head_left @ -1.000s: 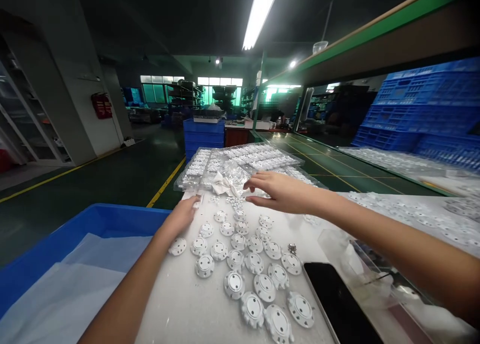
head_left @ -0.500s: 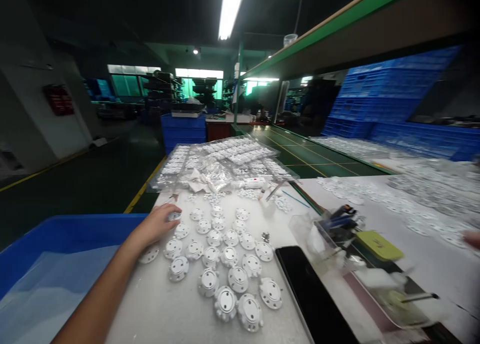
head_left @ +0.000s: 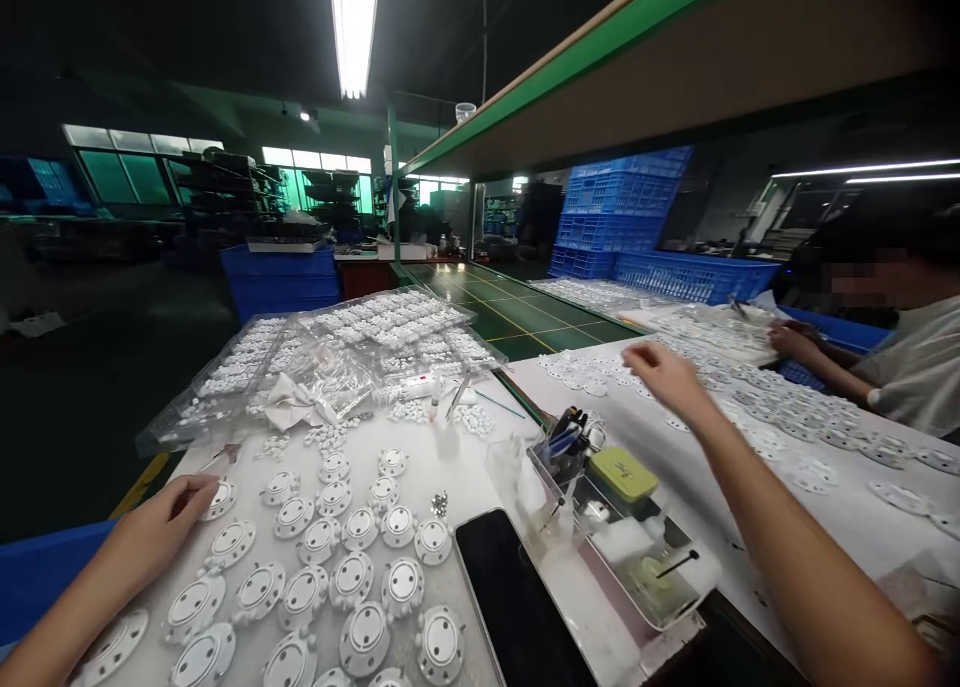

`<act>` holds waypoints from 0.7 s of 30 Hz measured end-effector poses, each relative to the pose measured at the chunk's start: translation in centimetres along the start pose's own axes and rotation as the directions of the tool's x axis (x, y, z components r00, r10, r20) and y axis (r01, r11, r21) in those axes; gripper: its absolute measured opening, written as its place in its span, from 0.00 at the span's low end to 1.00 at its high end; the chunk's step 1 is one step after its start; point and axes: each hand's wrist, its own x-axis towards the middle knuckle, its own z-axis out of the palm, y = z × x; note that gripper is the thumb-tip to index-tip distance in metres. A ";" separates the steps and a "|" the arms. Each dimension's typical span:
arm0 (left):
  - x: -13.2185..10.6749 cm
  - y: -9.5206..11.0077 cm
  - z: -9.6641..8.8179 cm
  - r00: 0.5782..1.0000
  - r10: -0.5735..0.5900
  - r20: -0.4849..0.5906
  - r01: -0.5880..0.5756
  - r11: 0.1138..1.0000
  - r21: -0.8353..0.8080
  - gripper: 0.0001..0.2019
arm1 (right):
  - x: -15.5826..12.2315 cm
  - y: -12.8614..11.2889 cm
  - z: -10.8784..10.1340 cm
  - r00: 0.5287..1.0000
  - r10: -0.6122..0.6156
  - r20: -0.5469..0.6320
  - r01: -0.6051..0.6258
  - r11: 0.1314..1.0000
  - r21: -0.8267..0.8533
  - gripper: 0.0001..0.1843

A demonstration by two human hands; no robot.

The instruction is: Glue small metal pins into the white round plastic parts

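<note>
My left hand (head_left: 161, 527) is closed, its fingertips at the edge of a round white disc part (head_left: 220, 500) that rests on the white worktop. Similar white disc parts (head_left: 360, 529), with small knobs round their rims and dark holes, stand in loose rows beside it. My right hand (head_left: 666, 375) is raised over the right-hand table, fingers curled together; whatever they pinch, if anything, is hidden. Flat white discs (head_left: 585, 372) lie just left of that hand.
A black phone (head_left: 517, 597) lies by an organizer tray (head_left: 585, 567) with tools and a yellow-green box (head_left: 623, 473). Bagged white parts (head_left: 390, 317) are piled behind. A co-worker's hands (head_left: 795, 342) are at the far right. A shelf (head_left: 600, 67) hangs overhead; a blue bin (head_left: 52, 577) stands left.
The view has swung right, bringing the co-worker into sight. My right hand has come from the right edge into full view above the discs. My left hand stays by the disc part.
</note>
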 end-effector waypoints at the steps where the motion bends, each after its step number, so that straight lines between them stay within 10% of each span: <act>1: 0.2 -0.2 0.0 1.000 -0.011 0.027 0.011 1.000 -0.025 0.20 | 1.0 1.4 2.5 0.998 0.022 0.065 -0.019 0.999 -0.046 0.16; 8: -1.1 1.4 0.2 0.997 0.006 0.081 0.004 0.992 -0.123 0.21 | 4.3 7.8 13.0 0.968 0.080 0.240 -0.004 0.953 -0.303 0.30; 21: -3.2 5.6 -0.9 0.991 0.038 0.130 -0.027 0.996 -0.090 0.21 | 7.0 10.1 15.7 0.975 -0.012 0.221 0.073 0.961 -0.268 0.50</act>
